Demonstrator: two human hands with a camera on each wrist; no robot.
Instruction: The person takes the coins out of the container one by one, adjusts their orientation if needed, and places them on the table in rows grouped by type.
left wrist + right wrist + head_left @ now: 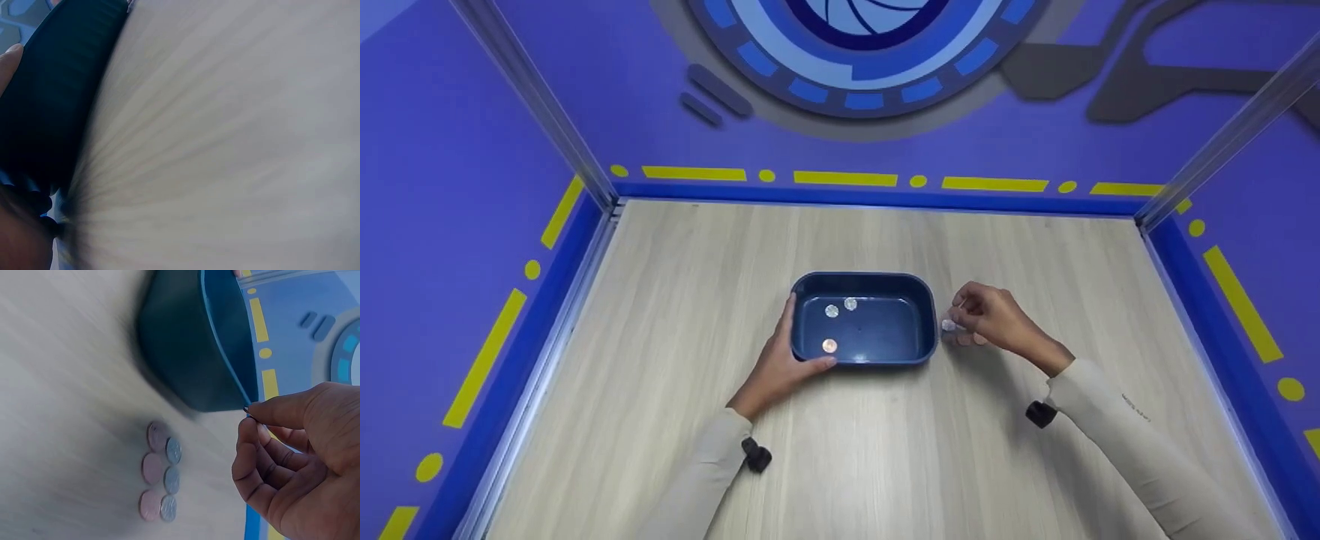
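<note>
A dark blue rectangular bin sits on the wooden table. Two silver coins and one copper coin lie inside, towards its left. My left hand holds the bin's left end, thumb along the front rim and fingers against the side. Beside the bin's right wall, my right hand pinches a small coin between thumb and index finger, seen edge-on in the right wrist view. On the table under that hand lie copper coins and silver coins in two rows.
Bare wood stretches in front of the bin. A blue-purple wall with yellow markings closes off the back, and similar panels stand left and right. Metal posts mark the corners.
</note>
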